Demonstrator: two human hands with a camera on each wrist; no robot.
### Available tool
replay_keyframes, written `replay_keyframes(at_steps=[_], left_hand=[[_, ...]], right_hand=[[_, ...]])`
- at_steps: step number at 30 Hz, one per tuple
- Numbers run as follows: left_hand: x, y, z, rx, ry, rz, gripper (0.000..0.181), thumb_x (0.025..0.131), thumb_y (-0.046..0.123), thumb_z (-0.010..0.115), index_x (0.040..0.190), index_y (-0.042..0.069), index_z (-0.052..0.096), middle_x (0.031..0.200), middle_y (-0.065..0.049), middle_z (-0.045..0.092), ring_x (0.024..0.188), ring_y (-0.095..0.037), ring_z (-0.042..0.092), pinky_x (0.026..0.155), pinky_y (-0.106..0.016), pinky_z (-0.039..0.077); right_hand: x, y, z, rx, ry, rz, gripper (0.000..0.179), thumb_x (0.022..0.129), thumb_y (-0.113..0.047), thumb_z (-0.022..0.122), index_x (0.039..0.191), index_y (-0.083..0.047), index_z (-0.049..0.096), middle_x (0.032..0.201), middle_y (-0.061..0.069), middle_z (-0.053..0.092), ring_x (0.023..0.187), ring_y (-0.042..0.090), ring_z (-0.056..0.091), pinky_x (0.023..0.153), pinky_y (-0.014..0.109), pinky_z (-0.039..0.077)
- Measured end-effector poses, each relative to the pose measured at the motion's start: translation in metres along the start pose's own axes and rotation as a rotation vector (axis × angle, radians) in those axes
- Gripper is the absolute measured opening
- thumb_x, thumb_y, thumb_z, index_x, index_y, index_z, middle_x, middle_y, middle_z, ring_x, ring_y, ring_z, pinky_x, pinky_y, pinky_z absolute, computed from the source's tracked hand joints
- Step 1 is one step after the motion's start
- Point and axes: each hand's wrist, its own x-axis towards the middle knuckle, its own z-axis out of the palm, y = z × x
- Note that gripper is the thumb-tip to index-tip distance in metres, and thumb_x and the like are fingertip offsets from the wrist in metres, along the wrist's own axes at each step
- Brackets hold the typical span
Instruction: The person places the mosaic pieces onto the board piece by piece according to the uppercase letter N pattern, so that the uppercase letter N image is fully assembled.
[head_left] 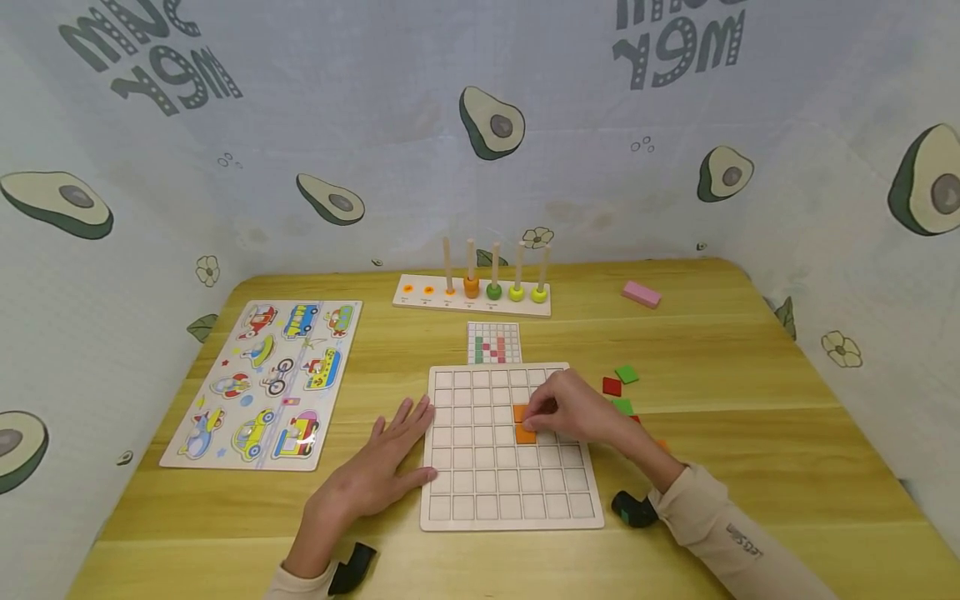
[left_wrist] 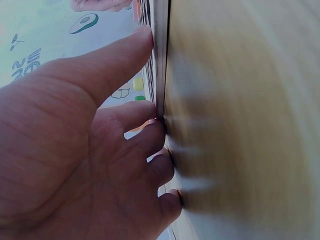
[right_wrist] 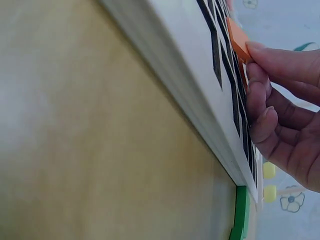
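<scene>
Inspecting the square grid board (head_left: pixel 512 522), found an orange tile (head_left: pixel 527 435) pinched narrowly between the thumb and fingertips of the right hand (head_left: pixel 573 406), at the fifth column from the left and just on the near side of a second orange tile (head_left: pixel 518 413). Noted in the right wrist view an apparent tilt in the pinched tile, with an edge raised above the cells. Could not confirm full seating of either tile. Judged liable to catch on a cell rim and sit proud if released at that slant. Also rated as likely to nudge the second orange tile askew, owing to the closeness of the fingertips.

Found the left hand (head_left: pixel 375 475) with fingers spread and straight, gripping nothing, thumb and fingertips against the board's left edge. Considered adequate against a push from the right, but weak against a drag the other way or a twist.

Recorded a loose green tile (head_left: pixel 626 374) and a loose red tile (head_left: pixel 612 387) beside the board, with others partly hidden by the right forearm (head_left: pixel 652 458). Judged exposed to scattering by a low sweep of that forearm. Located a printed pattern card (head_left: pixel 494 343) just beyond the far edge. Assessed as a source of misplacement through miscounted rows, given the smallness of the print.
</scene>
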Motion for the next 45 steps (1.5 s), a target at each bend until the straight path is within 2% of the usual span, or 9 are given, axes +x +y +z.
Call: replay_keyframes(at_steps=[8,18,22,26,31,35,45], left_hand=[[0.0,0.001,-0.001,-0.01,-0.002,-0.006,0.08,0.106,0.028,0.07,0.169,0.001,0.029,0.179,-0.014,0.02,0.167,-0.04,0.006,0.132,-0.067,0.002],[-0.001,-0.001,0.0,-0.017,-0.001,0.003,0.08,0.106,0.028,0.07,0.169,0.001,0.029,0.179,-0.015,0.021,0.166,-0.041,0.006,0.131,-0.068,0.002],[-0.001,-0.001,-0.001,-0.017,-0.002,0.005,0.08,0.106,0.027,0.07,0.169,0.0,0.029,0.179,-0.016,0.02,0.166,-0.041,0.006,0.131,-0.069,0.002],[-0.001,-0.001,0.0,-0.023,0.0,0.005,0.08,0.106,0.028,0.071,0.169,0.0,0.029,0.179,-0.016,0.021,0.166,-0.041,0.006,0.131,-0.069,0.002],[-0.001,-0.001,0.0,-0.023,0.002,0.007,0.08,0.106,0.028,0.07,0.169,0.0,0.029,0.178,-0.016,0.021,0.166,-0.041,0.006,0.131,-0.069,0.002],[-0.001,-0.001,0.0,-0.024,0.003,0.01,0.081,0.106,0.028,0.07,0.169,0.0,0.029,0.178,-0.016,0.02,0.166,-0.041,0.005,0.131,-0.068,0.001],[-0.001,0.0,0.0,-0.026,-0.003,0.006,0.08,0.106,0.028,0.07,0.169,0.0,0.029,0.179,-0.016,0.021,0.166,-0.041,0.006,0.131,-0.068,0.002]], right_hand=[[0.001,-0.001,0.003,-0.03,0.007,-0.008,0.011,0.091,-0.006,0.086,0.081,-0.01,0.083,0.075,-0.009,0.073,0.071,0.004,0.054,0.063,0.02,0.05],[0.0,-0.002,0.005,0.011,0.014,-0.01,0.014,0.088,-0.002,0.088,0.077,-0.009,0.081,0.073,-0.008,0.073,0.066,0.002,0.058,0.061,0.02,0.053],[0.0,-0.002,0.002,-0.002,-0.014,-0.026,0.012,0.09,-0.007,0.088,0.08,-0.011,0.082,0.074,-0.01,0.072,0.068,0.002,0.057,0.062,0.02,0.053],[-0.001,-0.003,-0.014,-0.018,-0.07,-0.048,0.006,0.096,-0.018,0.084,0.093,-0.013,0.084,0.081,-0.012,0.072,0.074,0.004,0.06,0.068,0.022,0.055],[-0.01,-0.004,-0.046,-0.011,-0.122,-0.06,0.021,0.102,-0.024,0.077,0.112,-0.006,0.083,0.092,-0.009,0.075,0.082,0.008,0.065,0.075,0.026,0.06],[-0.021,-0.002,-0.067,0.012,-0.152,-0.057,0.029,0.104,-0.021,0.075,0.124,0.0,0.078,0.097,-0.007,0.075,0.086,0.011,0.067,0.078,0.028,0.061],[-0.058,0.01,-0.098,0.068,-0.148,-0.029,0.034,0.1,-0.014,0.079,0.127,0.006,0.074,0.094,-0.004,0.073,0.083,0.012,0.067,0.075,0.027,0.061]])
